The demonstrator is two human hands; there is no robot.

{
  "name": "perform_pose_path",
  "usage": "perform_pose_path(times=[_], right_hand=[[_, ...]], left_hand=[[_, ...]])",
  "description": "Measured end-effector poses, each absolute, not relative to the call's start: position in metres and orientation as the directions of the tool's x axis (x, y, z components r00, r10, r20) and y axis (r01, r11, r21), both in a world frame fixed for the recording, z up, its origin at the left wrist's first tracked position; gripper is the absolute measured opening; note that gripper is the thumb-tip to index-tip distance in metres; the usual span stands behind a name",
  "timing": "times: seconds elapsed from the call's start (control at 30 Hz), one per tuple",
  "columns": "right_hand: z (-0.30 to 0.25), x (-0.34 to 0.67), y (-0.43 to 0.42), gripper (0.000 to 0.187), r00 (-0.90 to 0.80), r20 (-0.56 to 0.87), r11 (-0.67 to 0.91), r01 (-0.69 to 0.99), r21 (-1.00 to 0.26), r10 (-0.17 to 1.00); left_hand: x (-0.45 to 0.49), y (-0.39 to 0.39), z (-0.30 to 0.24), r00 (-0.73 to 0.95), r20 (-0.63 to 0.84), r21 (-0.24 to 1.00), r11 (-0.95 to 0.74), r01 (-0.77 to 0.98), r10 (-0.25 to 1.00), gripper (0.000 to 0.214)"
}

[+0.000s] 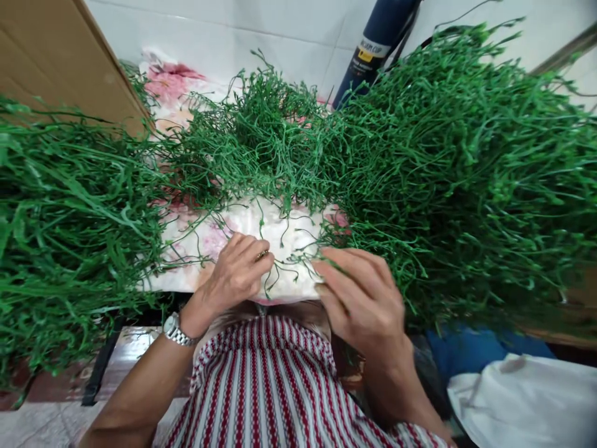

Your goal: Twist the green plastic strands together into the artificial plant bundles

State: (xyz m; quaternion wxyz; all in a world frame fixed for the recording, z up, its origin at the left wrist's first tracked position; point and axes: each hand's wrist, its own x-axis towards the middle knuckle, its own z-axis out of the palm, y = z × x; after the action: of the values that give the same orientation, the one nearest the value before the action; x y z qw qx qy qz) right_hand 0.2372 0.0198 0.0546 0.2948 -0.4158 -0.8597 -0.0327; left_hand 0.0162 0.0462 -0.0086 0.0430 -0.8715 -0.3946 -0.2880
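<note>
My left hand (240, 269), with a ring and a metal wristwatch (178, 330), is closed in a pinch on a thin branching green artificial stem (280, 264). The stem's small budded tips fan out to the right over the white and pink patterned cloth (252, 218). To the right, my right hand (362, 298) has its bent fingertips at the far ends of the stem, with a bit of green showing between the fingers. Its fingertips are slightly blurred. Loose stems lie on the cloth just beyond both hands.
Large heaps of green stems rise at the left (69, 230) and right (466, 186), with a smaller pile (280, 124) at the back. A cardboard box (60, 56) stands back left. A dark blue vacuum cup (368, 56) leans near the tiled wall. White fabric (527, 398) lies lower right.
</note>
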Motion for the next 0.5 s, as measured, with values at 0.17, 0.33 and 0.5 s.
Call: perform_pose_path(times=[0.17, 0.33, 0.5], right_hand=[[0.034, 0.197, 0.032, 0.020, -0.683, 0.294, 0.740, 0.649, -0.175, 0.668], [0.018, 0.185, 0.040, 0.021, -0.735, 0.232, 0.771, 0.601, -0.213, 0.637], [0.019, 0.184, 0.044, 0.026, -0.754, 0.198, 0.777, 0.583, -0.236, 0.626]], left_hand=[[0.015, 0.029, -0.020, 0.368, 0.635, 0.386, -0.692, 0.610, 0.679, 0.026], [0.019, 0.030, -0.018, -0.030, 0.530, 0.724, -0.434, 0.536, 0.848, 0.020], [0.023, 0.047, -0.006, -0.137, 0.038, 0.972, -0.005, 0.237, 0.990, 0.037]])
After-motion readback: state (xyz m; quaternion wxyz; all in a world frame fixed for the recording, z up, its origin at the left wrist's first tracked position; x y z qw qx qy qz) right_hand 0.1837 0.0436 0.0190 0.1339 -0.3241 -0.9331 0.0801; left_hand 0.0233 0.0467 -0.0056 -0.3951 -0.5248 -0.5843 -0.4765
